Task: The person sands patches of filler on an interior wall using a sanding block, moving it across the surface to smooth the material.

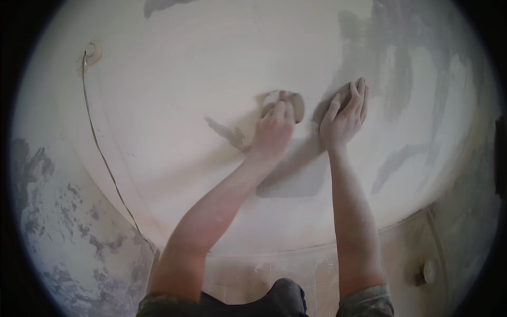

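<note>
My left hand [274, 128] presses a rounded hand-held pad [299, 106], whitish on one side and tan on the other, against a plastered wall [222, 71]. The pad looks like a sanding pad, but it is blurred and the fingers cover part of it. To its right, my right hand [345, 113] rests against the wall with its thumb apart from the fingers, holding nothing. Dust whitens its skin. Grey patches [301, 174] mark the pale wall below and between my hands, and a smaller grey smear [227, 132] lies left of the pad.
A thin cable [103, 156] hangs from a round wall opening [91, 50] at left. The left side wall [75, 233] is mottled grey and white. Tiled floor [253, 277] borders the wall's foot, and a small round object [428, 272] sits at lower right.
</note>
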Motion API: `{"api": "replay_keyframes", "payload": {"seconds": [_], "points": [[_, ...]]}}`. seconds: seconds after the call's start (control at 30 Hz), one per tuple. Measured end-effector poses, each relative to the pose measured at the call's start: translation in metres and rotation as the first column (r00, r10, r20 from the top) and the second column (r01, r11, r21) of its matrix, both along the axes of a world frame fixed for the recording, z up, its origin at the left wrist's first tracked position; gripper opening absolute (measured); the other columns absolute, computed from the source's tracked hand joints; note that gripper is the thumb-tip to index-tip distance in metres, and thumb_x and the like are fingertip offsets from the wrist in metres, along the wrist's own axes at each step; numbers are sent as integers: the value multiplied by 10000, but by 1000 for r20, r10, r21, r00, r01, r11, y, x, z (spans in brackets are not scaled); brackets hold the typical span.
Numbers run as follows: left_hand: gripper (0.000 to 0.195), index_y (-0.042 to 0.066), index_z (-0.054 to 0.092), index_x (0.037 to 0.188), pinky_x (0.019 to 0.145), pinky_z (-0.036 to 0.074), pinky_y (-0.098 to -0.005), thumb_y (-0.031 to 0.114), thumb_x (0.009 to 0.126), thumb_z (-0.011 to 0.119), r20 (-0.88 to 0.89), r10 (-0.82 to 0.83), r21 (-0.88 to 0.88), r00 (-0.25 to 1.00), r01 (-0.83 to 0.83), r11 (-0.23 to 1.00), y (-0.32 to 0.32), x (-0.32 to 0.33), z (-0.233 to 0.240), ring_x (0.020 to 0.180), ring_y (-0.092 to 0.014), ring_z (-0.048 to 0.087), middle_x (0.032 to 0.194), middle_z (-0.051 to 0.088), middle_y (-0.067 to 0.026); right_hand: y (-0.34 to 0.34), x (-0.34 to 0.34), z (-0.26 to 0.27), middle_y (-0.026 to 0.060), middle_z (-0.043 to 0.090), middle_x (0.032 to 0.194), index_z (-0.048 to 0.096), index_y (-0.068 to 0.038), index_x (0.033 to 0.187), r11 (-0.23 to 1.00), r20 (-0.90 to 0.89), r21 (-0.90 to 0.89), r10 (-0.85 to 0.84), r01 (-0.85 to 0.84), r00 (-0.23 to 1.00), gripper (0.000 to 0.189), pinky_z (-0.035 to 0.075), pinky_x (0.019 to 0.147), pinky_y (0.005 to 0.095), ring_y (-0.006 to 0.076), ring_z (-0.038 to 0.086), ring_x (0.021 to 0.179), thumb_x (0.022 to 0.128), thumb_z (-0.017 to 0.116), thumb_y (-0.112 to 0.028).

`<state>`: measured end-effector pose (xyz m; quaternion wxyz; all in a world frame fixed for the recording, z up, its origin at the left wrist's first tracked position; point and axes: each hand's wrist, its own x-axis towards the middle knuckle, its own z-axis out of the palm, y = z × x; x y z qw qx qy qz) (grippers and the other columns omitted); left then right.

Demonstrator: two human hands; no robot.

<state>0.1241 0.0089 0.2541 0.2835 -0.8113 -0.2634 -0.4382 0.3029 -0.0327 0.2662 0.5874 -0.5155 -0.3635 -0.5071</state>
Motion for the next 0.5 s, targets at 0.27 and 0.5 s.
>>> {"api": "replay_keyframes", "payload": {"seconds": [0.27,0.5], "points": [[472,-59,636,1276,591,599,-268,65,824,692,-118,5,277,993,28,960,-13,36,14,849,-148,705,969,617,-42,2,12,-5,176,496,1558,537,-46,1360,996,55,61,66,-69,996,371,339,1185,498,398,419,1469,1013,511,-173],[569,-62,604,1354,607,604,-269,75,815,725,-62,-3,136,998,12,991,-12,44,13,879,-154,716,958,643,-51,6,-11,-1,168,512,1548,531,-46,1353,998,-24,38,50,-49,998,341,346,1175,496,395,434,1456,1042,486,-178]]}}
